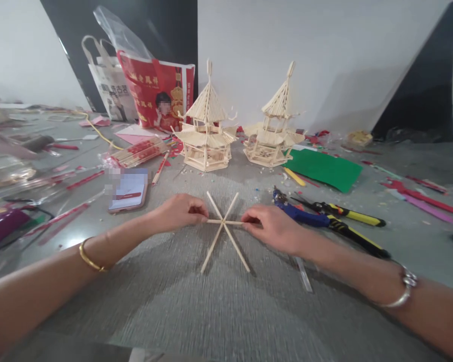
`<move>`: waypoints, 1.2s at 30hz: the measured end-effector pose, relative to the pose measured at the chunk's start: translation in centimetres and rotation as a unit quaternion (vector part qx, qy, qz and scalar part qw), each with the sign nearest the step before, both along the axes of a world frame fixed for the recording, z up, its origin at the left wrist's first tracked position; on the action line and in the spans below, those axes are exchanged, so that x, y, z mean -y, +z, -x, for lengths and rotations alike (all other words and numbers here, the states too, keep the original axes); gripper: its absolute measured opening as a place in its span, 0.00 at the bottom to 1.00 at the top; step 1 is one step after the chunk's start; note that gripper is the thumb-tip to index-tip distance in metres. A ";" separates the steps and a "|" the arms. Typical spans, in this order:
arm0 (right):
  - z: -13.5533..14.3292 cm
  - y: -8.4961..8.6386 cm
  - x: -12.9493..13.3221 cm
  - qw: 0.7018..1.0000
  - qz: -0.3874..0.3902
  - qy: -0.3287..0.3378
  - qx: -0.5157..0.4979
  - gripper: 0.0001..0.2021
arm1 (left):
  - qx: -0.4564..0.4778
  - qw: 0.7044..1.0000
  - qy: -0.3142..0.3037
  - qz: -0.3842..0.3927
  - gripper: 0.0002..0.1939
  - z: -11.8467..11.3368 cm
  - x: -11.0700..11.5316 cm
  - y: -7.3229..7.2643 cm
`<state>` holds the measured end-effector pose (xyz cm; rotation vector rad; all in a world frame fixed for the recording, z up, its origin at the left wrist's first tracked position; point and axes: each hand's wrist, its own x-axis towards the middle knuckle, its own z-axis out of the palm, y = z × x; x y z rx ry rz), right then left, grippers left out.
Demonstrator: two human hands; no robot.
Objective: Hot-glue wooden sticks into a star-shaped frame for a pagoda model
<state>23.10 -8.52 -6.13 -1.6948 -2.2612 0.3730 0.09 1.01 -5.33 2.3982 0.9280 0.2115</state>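
Note:
A six-armed star of pale wooden sticks (pixel 223 221) lies on the grey table, its arms meeting at the centre. My left hand (pixel 186 210) pinches the tip of the arm pointing left. On the opposite side, my right hand (pixel 263 225) pinches the tip of the arm pointing right. Two arms point away and two point toward me, all untouched. Behind the star stand two stick pagodas, one (pixel 207 136) at the centre and another (pixel 274 133) to its right.
A phone (pixel 128 190) lies beyond my left forearm. Blue-handled pliers (pixel 305 216) and yellow-black pliers (pixel 357 215) lie beyond my right forearm. Green sheet (pixel 322 168), wrapped sticks (pixel 141 152) and a red bag (pixel 158 95) are farther back. Scraps litter both sides.

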 end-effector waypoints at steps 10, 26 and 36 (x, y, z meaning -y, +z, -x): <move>0.8 -0.7 1.0 0.976 -0.162 0.136 0.058 0.14 | 0.041 0.990 -0.061 -0.119 0.07 -0.2 1.1 -1.0; 0.4 -1.2 0.3 0.983 -0.155 0.100 -0.007 0.15 | 0.078 0.976 -0.097 -0.181 0.08 0.0 0.9 -1.8; 0.2 -1.1 0.3 0.981 -0.173 0.089 0.026 0.15 | 0.076 0.975 -0.098 -0.185 0.08 0.1 1.1 -1.8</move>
